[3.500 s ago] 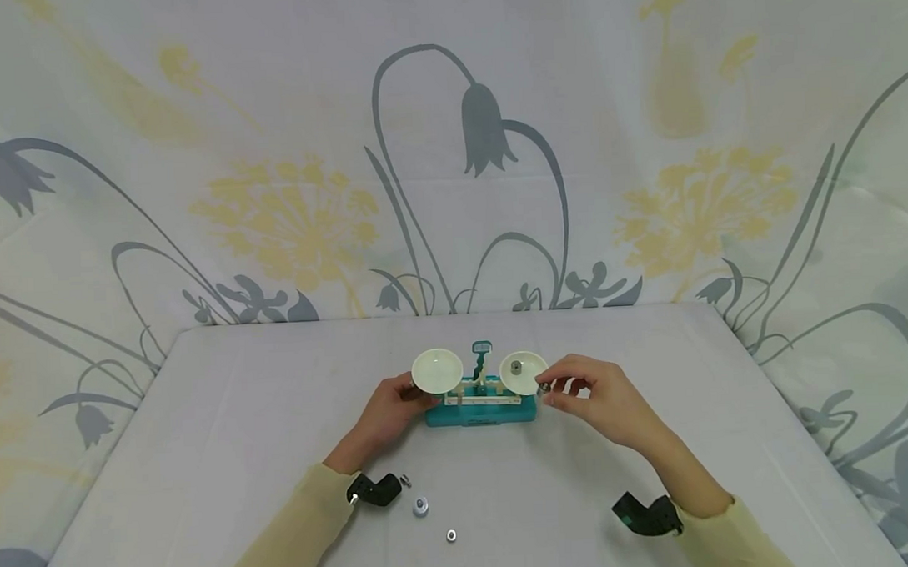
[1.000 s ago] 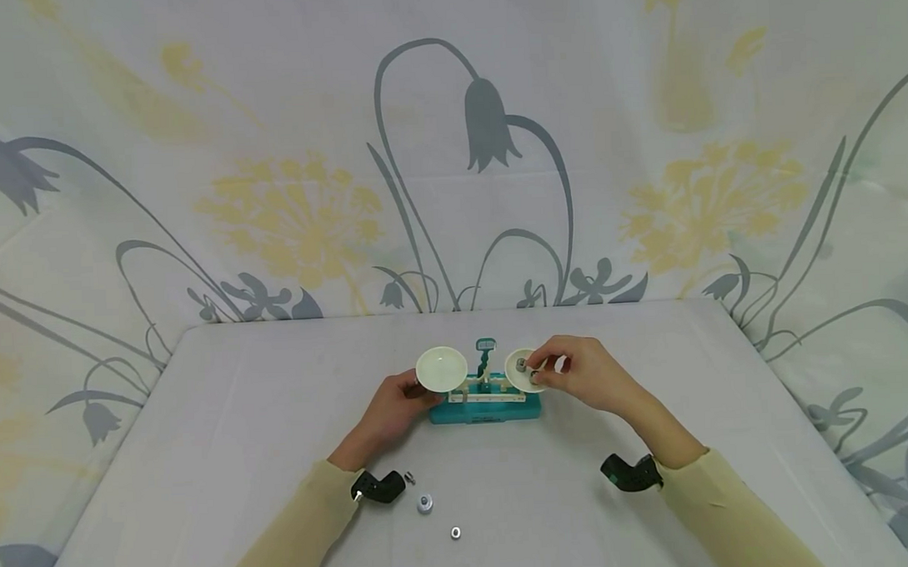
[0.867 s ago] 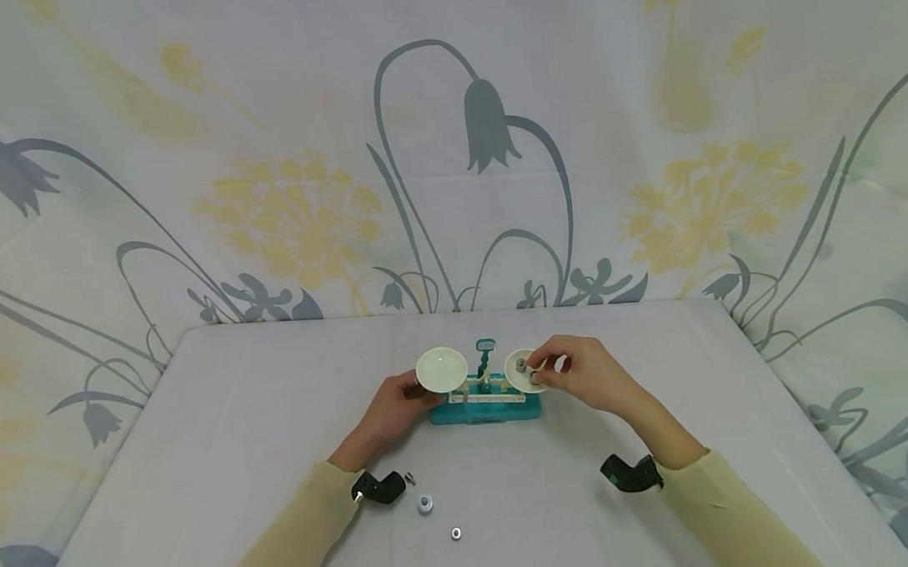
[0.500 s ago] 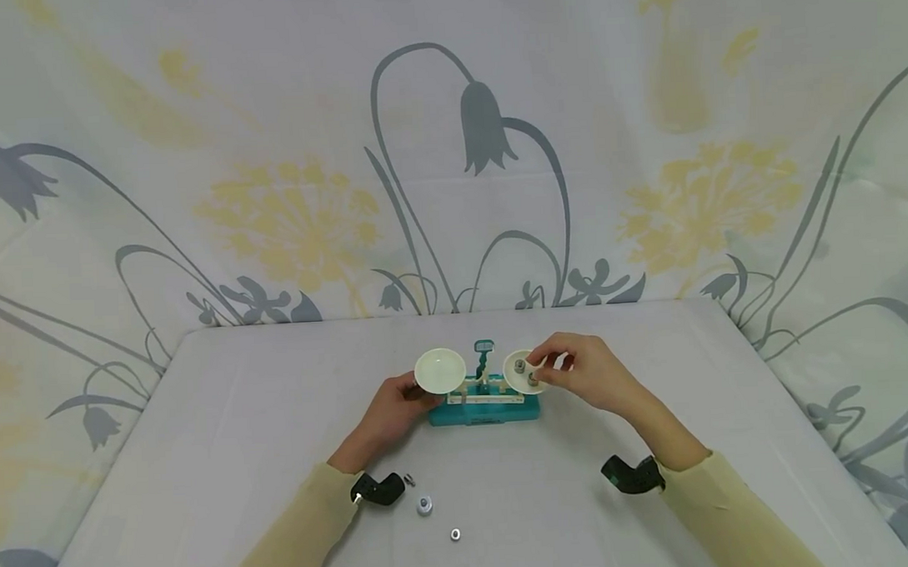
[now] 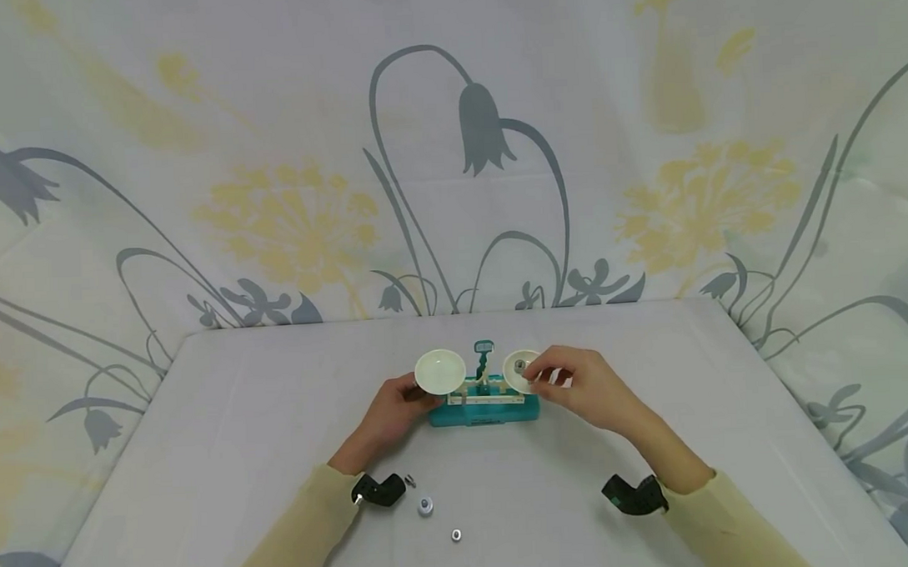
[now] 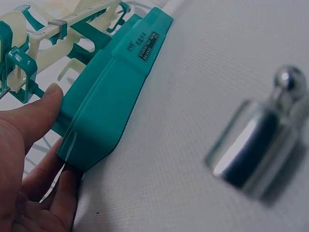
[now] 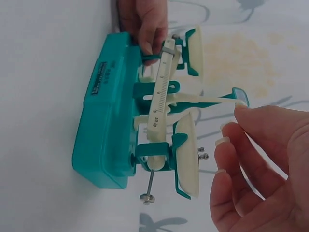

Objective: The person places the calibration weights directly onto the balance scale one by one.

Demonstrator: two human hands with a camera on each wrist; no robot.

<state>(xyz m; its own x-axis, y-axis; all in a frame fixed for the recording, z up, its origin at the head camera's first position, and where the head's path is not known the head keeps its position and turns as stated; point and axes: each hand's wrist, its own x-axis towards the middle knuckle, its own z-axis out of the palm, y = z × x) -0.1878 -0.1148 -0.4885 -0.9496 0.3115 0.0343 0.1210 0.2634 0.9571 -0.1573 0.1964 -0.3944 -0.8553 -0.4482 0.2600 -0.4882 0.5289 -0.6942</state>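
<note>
Nearest on the desk (image 5: 241, 433), a small weight (image 5: 456, 535) is seen, with a larger weight (image 5: 425, 506) and a third weight (image 5: 410, 481) set just beyond it. These three are not loaded and may be what is left to be used. Farther off, the balance (image 5: 484, 413) is gripped by one end of its base in the left grip (image 5: 394, 409) and, it seems, steadied. In the right grip (image 5: 589, 387), nothing is seen to be held; its fingers are loosely bent near the right pan (image 5: 511, 380). Two weights (image 7: 203, 155) are already placed in that pan, so the loading is judged partly done. In the left pan (image 5: 439, 372), no load is seen.
</note>
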